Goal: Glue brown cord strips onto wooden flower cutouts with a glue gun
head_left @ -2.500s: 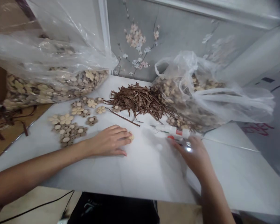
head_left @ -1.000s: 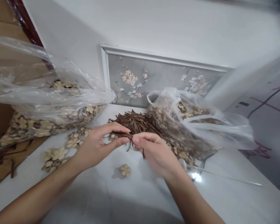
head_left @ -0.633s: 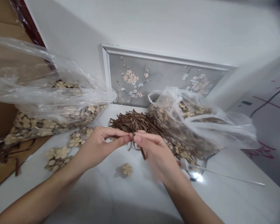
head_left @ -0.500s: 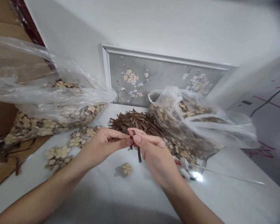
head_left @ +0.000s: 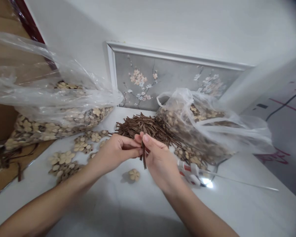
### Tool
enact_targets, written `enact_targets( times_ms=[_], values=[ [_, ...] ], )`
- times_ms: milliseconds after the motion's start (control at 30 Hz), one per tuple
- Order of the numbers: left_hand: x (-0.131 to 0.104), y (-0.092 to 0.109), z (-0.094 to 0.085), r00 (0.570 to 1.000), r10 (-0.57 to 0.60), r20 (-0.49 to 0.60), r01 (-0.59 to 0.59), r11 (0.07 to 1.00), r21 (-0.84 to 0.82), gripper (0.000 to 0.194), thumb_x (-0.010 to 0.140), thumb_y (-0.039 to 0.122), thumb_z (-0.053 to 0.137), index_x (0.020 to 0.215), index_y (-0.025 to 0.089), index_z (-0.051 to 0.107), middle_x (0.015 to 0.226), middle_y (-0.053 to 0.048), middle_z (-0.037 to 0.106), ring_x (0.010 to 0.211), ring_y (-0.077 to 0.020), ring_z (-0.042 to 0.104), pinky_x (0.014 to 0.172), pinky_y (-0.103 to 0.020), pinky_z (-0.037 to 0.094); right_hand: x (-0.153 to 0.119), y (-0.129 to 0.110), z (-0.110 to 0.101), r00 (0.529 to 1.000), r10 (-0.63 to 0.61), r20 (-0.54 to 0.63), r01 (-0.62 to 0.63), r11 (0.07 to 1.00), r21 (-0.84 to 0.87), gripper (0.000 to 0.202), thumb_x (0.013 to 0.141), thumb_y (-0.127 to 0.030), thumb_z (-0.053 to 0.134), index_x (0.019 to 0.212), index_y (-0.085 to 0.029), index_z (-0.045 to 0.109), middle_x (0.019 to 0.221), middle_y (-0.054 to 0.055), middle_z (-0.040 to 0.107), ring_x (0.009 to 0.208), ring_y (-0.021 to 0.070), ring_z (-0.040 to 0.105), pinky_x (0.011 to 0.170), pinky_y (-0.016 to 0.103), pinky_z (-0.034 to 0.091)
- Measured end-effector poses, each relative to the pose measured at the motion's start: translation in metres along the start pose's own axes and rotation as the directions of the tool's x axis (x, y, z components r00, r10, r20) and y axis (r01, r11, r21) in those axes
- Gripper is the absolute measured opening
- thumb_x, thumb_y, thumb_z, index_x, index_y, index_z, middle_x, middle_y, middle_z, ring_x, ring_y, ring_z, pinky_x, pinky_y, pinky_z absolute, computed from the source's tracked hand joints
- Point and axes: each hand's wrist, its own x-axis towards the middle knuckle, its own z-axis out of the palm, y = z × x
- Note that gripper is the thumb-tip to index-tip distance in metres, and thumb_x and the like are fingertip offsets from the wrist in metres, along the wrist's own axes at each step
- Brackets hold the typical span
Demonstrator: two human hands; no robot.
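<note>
Brown strips [head_left: 144, 158] hang between my hands, in front of a pile of similar brown strips [head_left: 135, 125]. My left hand [head_left: 115, 151] pinches them from the left with thumb and forefinger. From the right, my right hand [head_left: 160, 158] grips them between thumb and fingers, its thumb near their upper end. The fingertips of both hands nearly meet. On the white table below lies a single beige flower piece [head_left: 134, 174]. More flower pieces [head_left: 65, 157] are heaped left of my left hand.
Plastic bags of flower pieces stand at the left [head_left: 51, 115] and right [head_left: 197, 121]. A white and red glue gun [head_left: 191, 169] with a long stick and a bright light lies right of my right hand. Behind is a framed flower picture [head_left: 172, 75].
The strips, crossed and spread apart before, now hang nearly together and upright. Both hands have shifted slightly, and more of the glue gun shows.
</note>
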Motion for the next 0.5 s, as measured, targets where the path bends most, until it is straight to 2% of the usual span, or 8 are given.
enact_targets(
  times_ms=[233, 367, 500],
  values=[
    [-0.0003, -0.0025, 0.0050, 0.996, -0.070, 0.049, 0.074, 0.994, -0.077, 0.021, 0.078, 0.034, 0.073, 0.076, 0.014, 0.076, 0.078, -0.006, 0.073, 0.074, -0.0180, 0.067, 0.074, -0.030, 0.054, 0.0046, 0.0037, -0.0007, 0.995, -0.036, -0.098, 0.037, 0.999, 0.002, 0.023, 0.067, -0.037, 0.084, 0.084, -0.024, 0.079, 0.087, 0.002, 0.076, 0.087, 0.0169, 0.066, 0.080, 0.030, 0.050],
    [-0.0020, 0.0012, 0.0054, 0.995, -0.091, 0.047, 0.096, 0.988, -0.119, 0.025, 0.080, 0.038, 0.071, 0.079, 0.014, 0.076, 0.075, -0.005, 0.071, 0.071, -0.0151, 0.064, 0.072, -0.027, 0.052, 0.0071, 0.0070, -0.0030, 0.980, -0.100, -0.170, 0.092, 0.994, -0.053, 0.027, 0.066, -0.038, 0.085, 0.088, -0.024, 0.079, 0.088, 0.002, 0.077, 0.094, 0.0185, 0.067, 0.088, 0.033, 0.049],
    [-0.0037, 0.0034, 0.0081, 0.992, -0.090, 0.092, 0.093, 0.995, -0.033, 0.023, 0.078, 0.035, 0.074, 0.079, 0.013, 0.077, 0.071, -0.004, 0.070, 0.068, -0.0127, 0.060, 0.065, -0.023, 0.048, 0.0073, 0.0095, -0.0040, 0.964, -0.184, -0.189, 0.160, 0.978, -0.135, 0.026, 0.068, -0.038, 0.083, 0.088, -0.022, 0.079, 0.098, 0.005, 0.077, 0.106, 0.0216, 0.065, 0.098, 0.036, 0.046]
  ],
)
